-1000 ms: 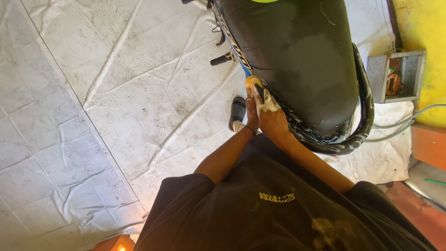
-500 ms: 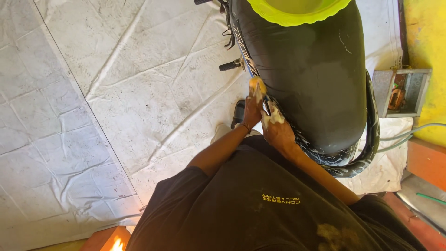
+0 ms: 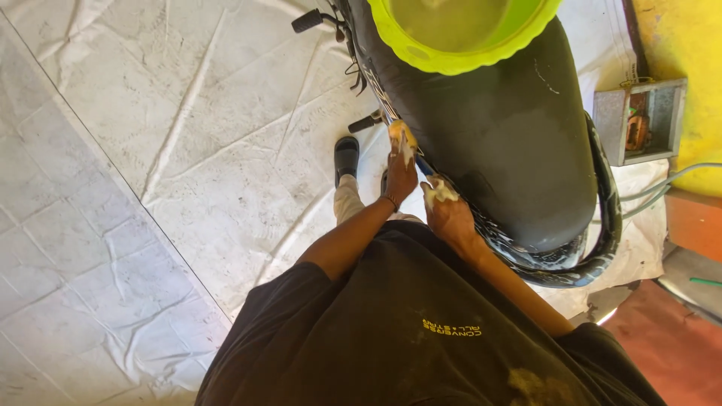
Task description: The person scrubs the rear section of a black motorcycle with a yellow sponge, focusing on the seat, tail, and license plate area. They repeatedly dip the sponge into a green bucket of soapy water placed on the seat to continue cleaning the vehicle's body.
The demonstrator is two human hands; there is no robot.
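Beside the motorcycle's black seat (image 3: 496, 143), both hands work low on the left flank of the bike. Left hand (image 3: 401, 171) is clenched around a soapy yellow sponge (image 3: 400, 135), pressed against the side panel just under the seat edge. Right hand (image 3: 449, 213) sits just behind it, foam-coated, resting on the bodywork; whether its fingers grasp anything I cannot tell, suds hide them. A lime-green basin (image 3: 459, 49) stands on top of the seat, its rim scalloped, liquid inside. Rear tyre (image 3: 602, 225) curves round at right. White tarpaulin (image 3: 150, 188) covers the floor; a sandalled foot (image 3: 346, 156) stands near the footpeg (image 3: 365, 122).

Risks, as judged: the basin perches on a rounded, wet seat, so a hard scrub or a nudge against the bike could tip it. Soapy run-off on the tarpaulin would make footing slick. An open metal box (image 3: 639, 120) with wiring sits close by; splashes could reach it.
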